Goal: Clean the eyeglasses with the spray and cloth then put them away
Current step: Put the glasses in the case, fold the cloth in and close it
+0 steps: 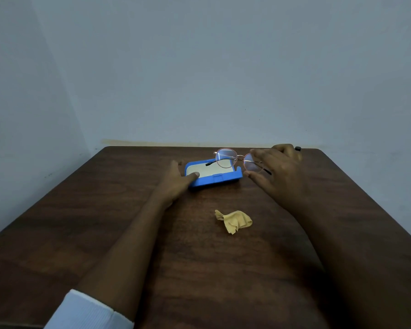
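Wiping apparently done; right hand (279, 170) pinches eyeglasses (226, 159) above open case (215, 181) near table's (100, 210) far edge, left hand (176, 180) gripping case; stowing remains.

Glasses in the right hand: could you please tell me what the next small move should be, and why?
Probably lower the glasses into the case: the right hand holds them just above its open far edge, the left hand steadies the case, and the cloth lies set aside on the table, so wiping looks finished.
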`<control>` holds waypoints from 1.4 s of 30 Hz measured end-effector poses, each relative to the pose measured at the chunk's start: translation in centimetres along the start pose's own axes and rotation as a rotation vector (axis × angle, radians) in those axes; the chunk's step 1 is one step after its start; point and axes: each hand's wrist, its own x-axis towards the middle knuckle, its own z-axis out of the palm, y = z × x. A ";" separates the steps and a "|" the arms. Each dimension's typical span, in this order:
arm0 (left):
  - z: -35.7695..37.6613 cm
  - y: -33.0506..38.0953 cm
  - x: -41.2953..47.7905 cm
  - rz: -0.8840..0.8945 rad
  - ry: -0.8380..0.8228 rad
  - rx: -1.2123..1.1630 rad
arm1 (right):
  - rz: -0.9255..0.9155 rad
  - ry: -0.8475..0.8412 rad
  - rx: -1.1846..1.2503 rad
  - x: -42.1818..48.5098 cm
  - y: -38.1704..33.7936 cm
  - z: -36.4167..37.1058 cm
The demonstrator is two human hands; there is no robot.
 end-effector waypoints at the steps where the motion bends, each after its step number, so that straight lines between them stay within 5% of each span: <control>1: -0.1 -0.1 0.0 0.006 -0.028 -0.010 | 0.008 -0.002 0.001 0.0 0.0 0.0; 8: -0.7 -0.5 -0.1 0.195 -0.209 0.218 | 0.099 -0.095 -0.010 0.0 -0.1 -0.2; 15: -1.5 -0.9 -1.7 0.250 -0.319 0.108 | 0.143 -0.288 -0.002 0.1 -0.5 -0.4; 24: -1.9 -1.7 -4.5 0.297 -0.319 0.027 | 0.126 -0.589 -0.134 0.4 -1.8 0.2; 42: -1.4 -1.1 -4.4 0.350 -0.334 0.030 | 0.178 -0.778 -0.080 0.1 -2.0 2.1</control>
